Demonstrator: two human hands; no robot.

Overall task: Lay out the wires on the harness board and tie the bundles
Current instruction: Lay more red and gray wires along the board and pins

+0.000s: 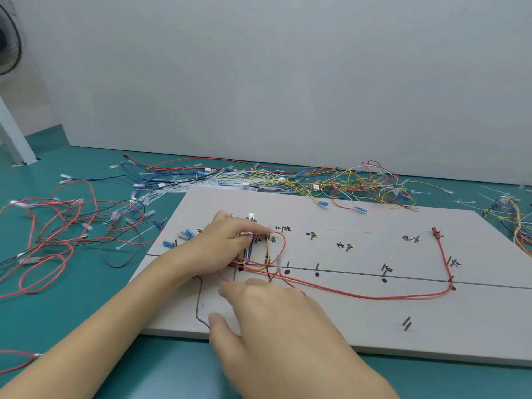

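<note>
- Teal covers the work surface (161, 367) in the head view, where a pale grey harness board (359, 318) lies flat, its near edge running just beyond the person's wrists and its left edge slanting away toward the wall.
- The left hand (227, 246) rests on the board's left part, fingers pinched together on a small cluster of wire ends and clear terminals beside the pegs.
- The right hand (276, 315) hovers blurred over the near-left part of the board, thumb and fingers apart; whether it holds a wire cannot be told.
- A long red wire (374, 296) sweeps from the hands along the board to a peg at right, then climbs to a brown connector (435, 232); yellow, blue and black strands loop at the left hand, and a dark wire (198, 300) curls toward the near edge.
- The board's right half and its near-right corner lie mostly bare, offering open room; a drawn black line (489, 284) crosses it, studded with pegs and dots.
- Handwritten Chinese characters mark the peg stations; two beside the left hand appear to read 红 and 黄, the others too small to make out.
- Loose red and black wires (57, 226) sprawl on the surface at left; a multicoloured tangle (359, 182) with white cable ties (201, 182) crowds the board's far edge below the white wall (288, 82).
- A fan (7, 44) shows at the top-left corner.
</note>
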